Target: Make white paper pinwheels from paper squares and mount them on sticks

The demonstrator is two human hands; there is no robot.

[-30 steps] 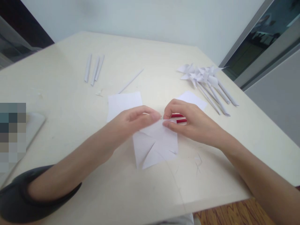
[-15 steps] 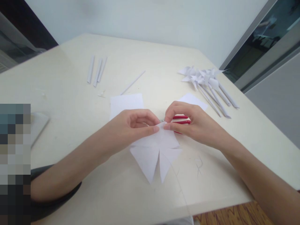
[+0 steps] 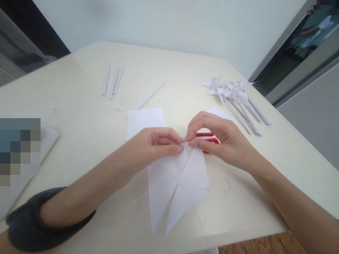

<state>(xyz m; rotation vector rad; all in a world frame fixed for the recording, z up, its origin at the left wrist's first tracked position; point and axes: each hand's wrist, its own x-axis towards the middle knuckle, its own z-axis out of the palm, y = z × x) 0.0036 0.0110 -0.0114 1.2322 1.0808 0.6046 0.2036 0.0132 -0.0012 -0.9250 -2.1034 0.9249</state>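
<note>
In the head view, a white square of paper point(image 3: 162, 187) with slits cut in from its corners hangs between my hands. My left hand point(image 3: 152, 146) pinches the paper's upper edge between thumb and fingertips, left of the upper slit. Just right of that slit, my right hand point(image 3: 219, 137) grips the adjoining flap the same way. The thumbs nearly meet. Behind my right hand lie scissors with red handles point(image 3: 212, 141), their blades mostly hidden by the hands.
Finished paper pinwheels point(image 3: 230, 88) lie piled at the right. Toward the back left are rolled paper tubes point(image 3: 113, 83), with a thin paper stick point(image 3: 152, 95) nearer the middle. A plain paper sheet point(image 3: 144, 121) sits behind my left hand. Paper scraps point(image 3: 226, 188) lie at right.
The paper has turned and hangs lower, and one slit now runs up between my hands. My right hand has shifted its hold to the flap right of that slit. The view has moved slightly.
</note>
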